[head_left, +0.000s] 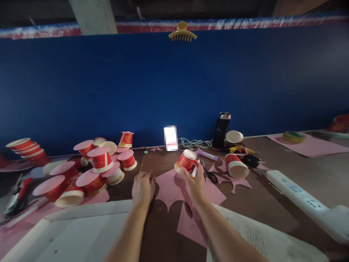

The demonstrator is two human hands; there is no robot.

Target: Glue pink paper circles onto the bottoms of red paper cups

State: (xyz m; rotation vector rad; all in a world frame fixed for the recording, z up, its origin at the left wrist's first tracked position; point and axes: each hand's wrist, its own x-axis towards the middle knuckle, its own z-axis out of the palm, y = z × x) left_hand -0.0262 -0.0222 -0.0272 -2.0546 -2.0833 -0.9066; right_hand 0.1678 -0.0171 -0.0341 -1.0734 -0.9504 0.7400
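My right hand [195,183] grips a red paper cup [182,162], tilted, with its pale round end facing up and away. A small white and orange item [194,171], which I cannot make out, shows between the fingers of that hand. Under the cup lies a pink paper sheet [169,187] with curved cutouts along its edge. My left hand [143,189] rests palm down on the brown table at the sheet's left edge, holding nothing that I can see. Black-handled scissors [211,176] lie just right of my right hand, near a purple glue stick [207,155].
Several red cups topped with pink paper discs [100,153] crowd the left side, beside stacked cups [27,149]. A lit phone [171,138] and black thermos [221,130] stand by the blue partition [136,83]. Another cup [236,166], pink scraps and a power strip [297,191] lie right.
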